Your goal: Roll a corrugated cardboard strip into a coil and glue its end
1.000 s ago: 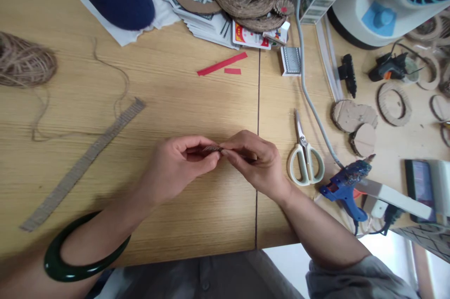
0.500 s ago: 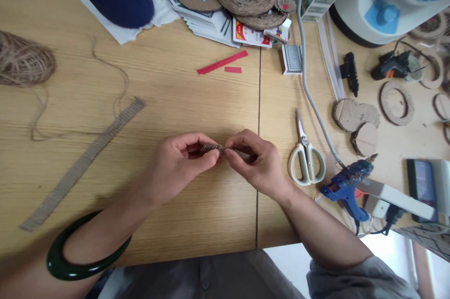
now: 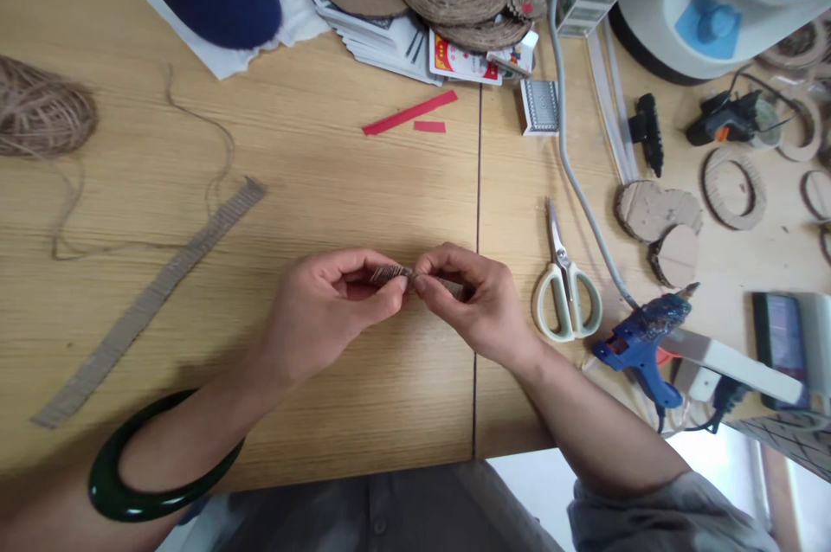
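Corrugated cardboard strip [image 3: 389,274] sits pinched between both grips, clamped from either end: left hand [image 3: 328,318] and right hand [image 3: 477,305] meet above the tabletop [image 3: 195,336]. We judge that a slackened pinch could drop it or let it spring loose. Further right, the scissors [image 3: 568,310] and glue gun [image 3: 640,344] could snag a drifting arm; the long cardboard strip [image 3: 149,301] lies well left.

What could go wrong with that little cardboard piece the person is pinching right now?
The small corrugated cardboard piece pinched between the left hand and right hand looks thin, so it could tear or slip free. The blue hot glue gun lies near the right hand, which might brush it if it swings outward.
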The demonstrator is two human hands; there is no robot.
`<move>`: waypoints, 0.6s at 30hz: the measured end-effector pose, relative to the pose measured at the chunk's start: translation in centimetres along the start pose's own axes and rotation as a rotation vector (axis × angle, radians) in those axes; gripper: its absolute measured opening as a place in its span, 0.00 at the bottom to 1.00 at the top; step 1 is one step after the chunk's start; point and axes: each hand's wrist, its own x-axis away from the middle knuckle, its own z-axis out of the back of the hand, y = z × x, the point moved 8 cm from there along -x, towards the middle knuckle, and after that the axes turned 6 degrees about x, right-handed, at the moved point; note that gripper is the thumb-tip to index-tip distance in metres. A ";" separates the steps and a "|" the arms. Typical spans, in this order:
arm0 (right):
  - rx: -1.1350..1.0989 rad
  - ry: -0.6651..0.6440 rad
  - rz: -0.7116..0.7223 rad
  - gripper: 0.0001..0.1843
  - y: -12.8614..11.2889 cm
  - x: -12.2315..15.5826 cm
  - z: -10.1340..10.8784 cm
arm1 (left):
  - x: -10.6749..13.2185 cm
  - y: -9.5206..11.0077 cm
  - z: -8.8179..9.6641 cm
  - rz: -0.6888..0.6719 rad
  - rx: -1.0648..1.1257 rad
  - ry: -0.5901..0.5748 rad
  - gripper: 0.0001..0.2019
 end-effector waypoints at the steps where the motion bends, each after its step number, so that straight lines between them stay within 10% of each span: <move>1: 0.007 0.007 0.002 0.05 0.0 0.0 0.0 | 0.0 -0.1 0.0 0.001 0.000 0.005 0.01; 18: -0.111 0.055 -0.059 0.14 0.8 0.1 -0.1 | 0.5 0.7 0.1 -0.141 -0.142 0.039 0.03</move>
